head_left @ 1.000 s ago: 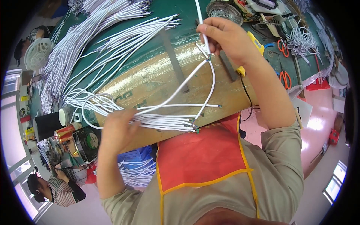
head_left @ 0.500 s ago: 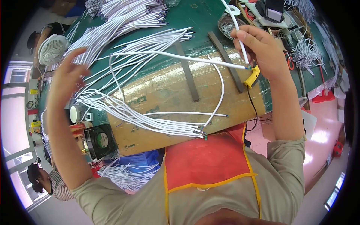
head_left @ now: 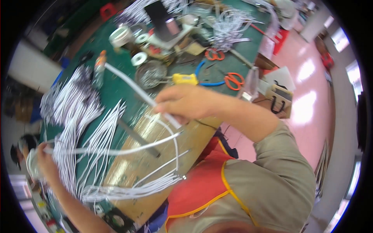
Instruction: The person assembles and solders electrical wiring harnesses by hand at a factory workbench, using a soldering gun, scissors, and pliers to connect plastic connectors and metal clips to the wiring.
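My right hand (head_left: 186, 101), over the table's middle, has its fingers closed on a thick white tube (head_left: 128, 80) that slants up to the far left. Just below those fingers lies the dark-tipped end of a white cable (head_left: 116, 152). That cable runs left to my left hand (head_left: 46, 163), which is smeared by motion but appears closed around it at the far left. Several more white cables (head_left: 143, 190) lie bunched on the brown board (head_left: 128, 209), their ends toward me. A dark metal bar (head_left: 140, 138) rests across the board.
Bundles of white cables (head_left: 74, 105) cover the table's left side, beside a bottle (head_left: 99, 70). Beyond my right hand are a metal bowl (head_left: 149, 73), a yellow-handled tool (head_left: 184, 79), orange-handled scissors (head_left: 234, 81) and a phone on a stand (head_left: 167, 25).
The view has turned to the right. My left hand has moved from open above the cables to the far left, onto the white cable. My right hand still holds the white tube, now tilted left.
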A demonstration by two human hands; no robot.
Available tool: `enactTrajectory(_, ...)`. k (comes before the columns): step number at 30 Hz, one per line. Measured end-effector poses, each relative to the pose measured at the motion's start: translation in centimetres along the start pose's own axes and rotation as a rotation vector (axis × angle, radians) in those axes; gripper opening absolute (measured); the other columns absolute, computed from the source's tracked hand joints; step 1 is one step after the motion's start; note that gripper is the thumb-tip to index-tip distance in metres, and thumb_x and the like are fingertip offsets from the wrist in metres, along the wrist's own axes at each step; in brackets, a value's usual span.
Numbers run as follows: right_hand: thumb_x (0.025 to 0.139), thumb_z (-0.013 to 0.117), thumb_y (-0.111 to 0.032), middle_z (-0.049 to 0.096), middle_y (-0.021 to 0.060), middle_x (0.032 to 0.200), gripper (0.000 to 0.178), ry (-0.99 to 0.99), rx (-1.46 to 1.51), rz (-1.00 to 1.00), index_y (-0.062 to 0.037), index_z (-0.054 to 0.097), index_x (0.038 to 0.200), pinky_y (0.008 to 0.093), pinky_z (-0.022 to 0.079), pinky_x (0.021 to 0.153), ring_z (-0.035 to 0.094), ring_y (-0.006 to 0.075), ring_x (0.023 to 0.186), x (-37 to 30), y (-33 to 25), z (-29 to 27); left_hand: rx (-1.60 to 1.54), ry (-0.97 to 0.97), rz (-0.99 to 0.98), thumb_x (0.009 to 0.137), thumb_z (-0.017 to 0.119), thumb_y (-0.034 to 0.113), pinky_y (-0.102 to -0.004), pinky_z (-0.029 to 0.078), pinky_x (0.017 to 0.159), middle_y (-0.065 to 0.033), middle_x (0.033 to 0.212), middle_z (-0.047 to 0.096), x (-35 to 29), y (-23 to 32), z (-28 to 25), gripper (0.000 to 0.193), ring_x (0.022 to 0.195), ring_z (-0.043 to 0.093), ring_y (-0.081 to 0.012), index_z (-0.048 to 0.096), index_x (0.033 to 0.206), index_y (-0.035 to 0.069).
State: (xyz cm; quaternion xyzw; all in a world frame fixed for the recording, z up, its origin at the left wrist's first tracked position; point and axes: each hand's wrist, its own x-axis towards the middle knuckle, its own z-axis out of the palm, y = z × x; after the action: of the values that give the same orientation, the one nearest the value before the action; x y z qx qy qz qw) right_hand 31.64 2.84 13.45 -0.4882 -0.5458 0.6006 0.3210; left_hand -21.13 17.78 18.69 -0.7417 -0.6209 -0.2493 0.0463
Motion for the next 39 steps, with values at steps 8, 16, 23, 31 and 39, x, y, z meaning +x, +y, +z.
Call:
enactTrajectory(8, 0.093, 0.058, -0.023, 0.068, 0.0116, 0.068, 0.026, -0.024, 0.309, -0.118, 0.0021, 0.066, 0.095, 0.0333, 0.056, 0.051, 0.069, 0.0193, 0.059, 9.3, 9.3, 10.8, 0.063, 0.051, 0.083, 0.093, 0.063, 0.026, -0.0376, 0.048, 0.095, -0.017, 0.125, 0.061, 6.2, -3.8, 1.9, 0.042, 0.112, 0.06, -0.0277, 0.058, 0.127, 0.002)
enactTrajectory(16, 0.074, 0.065, -0.01, 0.07, 0.0163, 0.071, 0.012, -0.067, -0.632, 0.028, 0.0009, 0.07, 0.073, 0.0406, 0.056, 0.058, 0.071, 0.0271, 0.068, 11.4, 11.3, 14.3, 0.166, -0.208, 0.124, 0.096, 0.061, 0.025, -0.0395, 0.051, 0.091, -0.0227, 0.119, 0.065, -9.2, 10.9, 10.5, 0.04, 0.109, 0.062, -0.0345, 0.062, 0.123, -0.003)
enactTrajectory(23, 0.081, 0.061, -0.015, 0.066, 0.0165, 0.095, 0.021, 0.298, -0.922, -0.25, -0.0018, 0.069, 0.096, 0.0425, 0.056, 0.066, 0.07, 0.0327, 0.084, 4.8, 14.6, 10.9, -0.262, -0.406, 0.164, 0.095, 0.062, 0.041, -0.0401, 0.051, 0.088, -0.0229, 0.11, 0.068, -19.1, 18.4, 15.4, 0.051, 0.099, 0.065, -0.0345, 0.066, 0.115, -0.005)
enactTrajectory(31, 0.081, 0.06, -0.013, 0.06, 0.0223, 0.106, 0.025, 0.546, -0.729, -0.023, 0.0039, 0.069, 0.098, 0.0441, 0.056, 0.067, 0.067, 0.0342, 0.088, 5.6, 14.3, 9.3, -0.48, -0.455, 0.243, 0.092, 0.068, 0.027, -0.0376, 0.053, 0.078, -0.0185, 0.101, 0.071, -20.7, 16.4, 17.0, 0.031, 0.089, 0.068, -0.0311, 0.071, 0.107, 0.0)
enactTrajectory(39, 0.08, 0.061, -0.012, 0.061, 0.0238, 0.105, 0.028, 0.324, -1.032, -0.074, 0.0042, 0.069, 0.1, 0.0444, 0.055, 0.073, 0.067, 0.0347, 0.092, 6.7, 12.1, 9.2, -0.458, -0.579, 0.134, 0.083, 0.069, 0.011, -0.0381, 0.048, 0.091, -0.0153, 0.113, 0.065, -21.6, 16.1, 14.4, 0.037, 0.103, 0.062, -0.0276, 0.062, 0.118, 0.001)
